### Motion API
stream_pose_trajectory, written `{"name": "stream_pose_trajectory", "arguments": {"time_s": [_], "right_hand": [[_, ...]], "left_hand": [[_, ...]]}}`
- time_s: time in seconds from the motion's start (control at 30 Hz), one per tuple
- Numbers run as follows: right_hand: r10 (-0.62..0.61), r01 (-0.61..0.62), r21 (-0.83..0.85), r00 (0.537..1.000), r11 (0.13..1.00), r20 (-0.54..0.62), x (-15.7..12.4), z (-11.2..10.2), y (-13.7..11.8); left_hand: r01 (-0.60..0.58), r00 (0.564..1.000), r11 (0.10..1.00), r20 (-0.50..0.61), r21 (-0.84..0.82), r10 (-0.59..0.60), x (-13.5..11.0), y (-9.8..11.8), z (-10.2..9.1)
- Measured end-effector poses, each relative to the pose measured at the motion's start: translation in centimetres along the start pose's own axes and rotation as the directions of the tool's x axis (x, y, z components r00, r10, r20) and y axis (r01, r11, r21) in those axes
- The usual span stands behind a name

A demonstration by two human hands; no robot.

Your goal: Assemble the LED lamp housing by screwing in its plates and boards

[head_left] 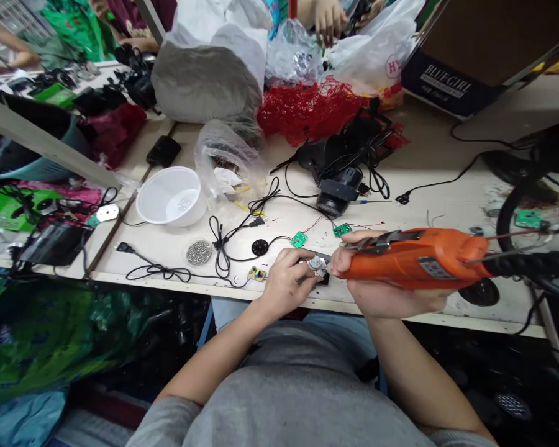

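My right hand is wrapped round an orange electric screwdriver, which lies nearly level and points left. Its tip meets a small round silvery part on a dark flat piece near the table's front edge. The fingers of my left hand are closed on the left side of that silvery part and press it down. Just beyond the hands are two green circuit boards, one with a red and a black wire, the other by my right thumb. A yellowish circuit board lies left of my left hand.
Left on the table are a white plastic bowl, a heap of small screws, a black disc and tied black cords. Behind stand black devices, red netting and a carton. Other people's hands show beyond.
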State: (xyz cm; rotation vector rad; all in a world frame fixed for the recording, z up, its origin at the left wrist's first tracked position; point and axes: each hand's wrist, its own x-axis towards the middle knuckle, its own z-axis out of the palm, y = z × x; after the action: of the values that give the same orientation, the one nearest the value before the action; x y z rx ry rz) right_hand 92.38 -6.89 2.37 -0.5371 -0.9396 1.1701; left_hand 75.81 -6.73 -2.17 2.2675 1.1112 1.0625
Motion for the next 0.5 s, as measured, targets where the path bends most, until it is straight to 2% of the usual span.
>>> {"name": "stream_pose_trajectory", "arguments": {"time_s": [0.2, 0.5], "right_hand": [[0.014, -0.014, -0.032, 1.000, 0.999, -0.003, 0.1, 0.3, -0.1], [0.070, -0.069, -0.049, 0.997, 0.996, 0.021, 0.2, 0.2, -0.9]], "left_hand": [[-0.004, 0.999, 1.000, 0.040, -0.004, 0.004, -0.3, -0.5, 0.5], [-0.035, 0.999, 0.999, -0.009, 0.018, 0.035, -0.3, -0.5, 0.5]]}}
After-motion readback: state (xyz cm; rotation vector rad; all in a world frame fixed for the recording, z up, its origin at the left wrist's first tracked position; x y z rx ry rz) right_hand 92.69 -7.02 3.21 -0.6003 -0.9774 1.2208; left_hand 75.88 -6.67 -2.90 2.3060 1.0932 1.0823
